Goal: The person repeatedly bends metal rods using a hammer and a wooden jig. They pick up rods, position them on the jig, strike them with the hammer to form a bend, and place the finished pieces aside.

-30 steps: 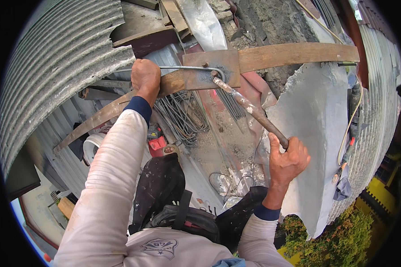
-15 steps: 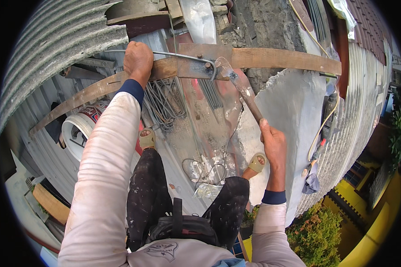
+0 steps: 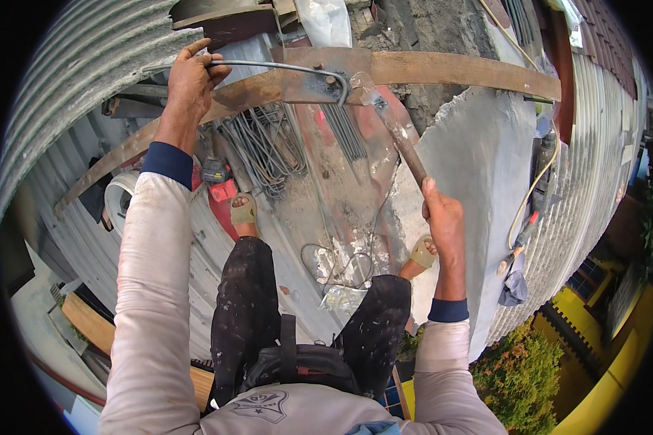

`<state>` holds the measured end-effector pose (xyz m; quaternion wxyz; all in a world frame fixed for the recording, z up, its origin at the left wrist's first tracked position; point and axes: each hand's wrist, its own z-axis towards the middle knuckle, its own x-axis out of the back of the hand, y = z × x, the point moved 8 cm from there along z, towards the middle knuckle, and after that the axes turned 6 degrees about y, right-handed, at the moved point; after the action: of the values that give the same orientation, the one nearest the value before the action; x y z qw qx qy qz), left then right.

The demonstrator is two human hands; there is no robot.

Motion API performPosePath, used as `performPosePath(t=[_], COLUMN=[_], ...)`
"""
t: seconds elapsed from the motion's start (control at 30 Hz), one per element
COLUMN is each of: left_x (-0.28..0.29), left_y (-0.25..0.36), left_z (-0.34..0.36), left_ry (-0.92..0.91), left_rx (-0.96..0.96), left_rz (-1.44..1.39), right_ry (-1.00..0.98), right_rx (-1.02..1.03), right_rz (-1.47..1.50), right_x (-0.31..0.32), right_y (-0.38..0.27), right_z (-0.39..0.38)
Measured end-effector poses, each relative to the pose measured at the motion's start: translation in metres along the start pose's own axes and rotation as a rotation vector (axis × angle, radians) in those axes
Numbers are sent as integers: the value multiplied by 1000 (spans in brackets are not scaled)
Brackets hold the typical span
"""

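Along the wooden beam (image 3: 450, 69), our left hand (image 3: 191, 76) is closed on the steel rod (image 3: 268, 65) at its left end; right of the beam's metal plate (image 3: 308, 80), our right hand (image 3: 442, 221) is clamped around the bending lever (image 3: 399, 138).

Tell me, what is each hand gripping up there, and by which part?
The left hand grips the thin steel rod at its straight left end. The right hand grips the rusty pipe at its lower end; the pipe's top meets the rod's bend.
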<state>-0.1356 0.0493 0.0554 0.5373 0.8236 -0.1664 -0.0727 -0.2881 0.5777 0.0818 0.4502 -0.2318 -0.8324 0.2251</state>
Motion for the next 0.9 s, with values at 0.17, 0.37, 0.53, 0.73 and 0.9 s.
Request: performPosePath(t=[0.17,0.37,0.53,0.73,0.9], left_x=[-5,-20,-29,-54,-63], left_y=[36,84,94,60,51], left_z=[-24,-63,-86,-119,-144], left_ry=[-145,-498,-529,-496,-442], left_rx=[-198,-395,-297,-85,-195], left_rz=[-154,-365,-478,8,396], right_ry=[-4,63,129,293,519], right_rx=[-42,-20,-35,18,112], right_rz=[4,28,-15,14,48], right_x=[12,25,35,45,55], right_y=[8,11,18,12,5], right_z=[-8,-18,-21,-22,-25])
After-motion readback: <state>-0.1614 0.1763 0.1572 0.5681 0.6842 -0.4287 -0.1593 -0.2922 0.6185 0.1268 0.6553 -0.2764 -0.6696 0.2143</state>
